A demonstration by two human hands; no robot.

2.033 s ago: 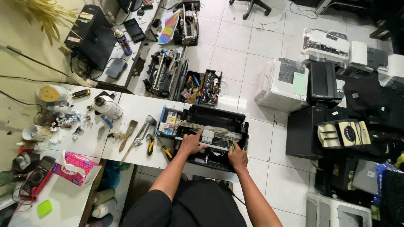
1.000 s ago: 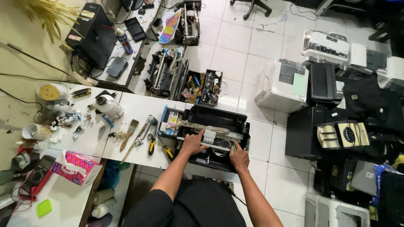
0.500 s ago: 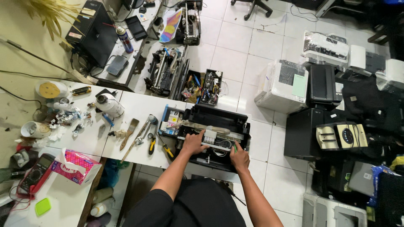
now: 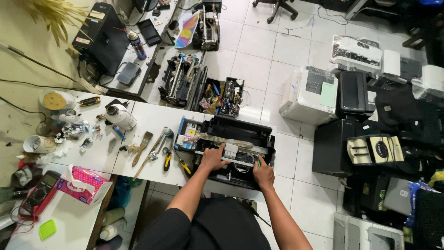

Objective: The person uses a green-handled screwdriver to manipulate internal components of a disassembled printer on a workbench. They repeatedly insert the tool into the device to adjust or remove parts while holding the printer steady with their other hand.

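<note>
Cover already off, the printer lies open and unfinished, left hand pressing flat near its carriage, right hand beside it gripping a green-tipped tool.

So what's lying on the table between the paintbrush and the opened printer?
Head view: pliers and a yellow-handled screwdriver lie between the paintbrush and the opened printer.

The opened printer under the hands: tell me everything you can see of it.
The printer is a black plastic unit with its cover off, lying flat at the near right corner of the white table. Its insides show: a pale carriage block, a metal rail across it, wires, and coloured ink parts at its left end. The left hand rests on the carriage area; the right hand presses at its front right edge.
</note>
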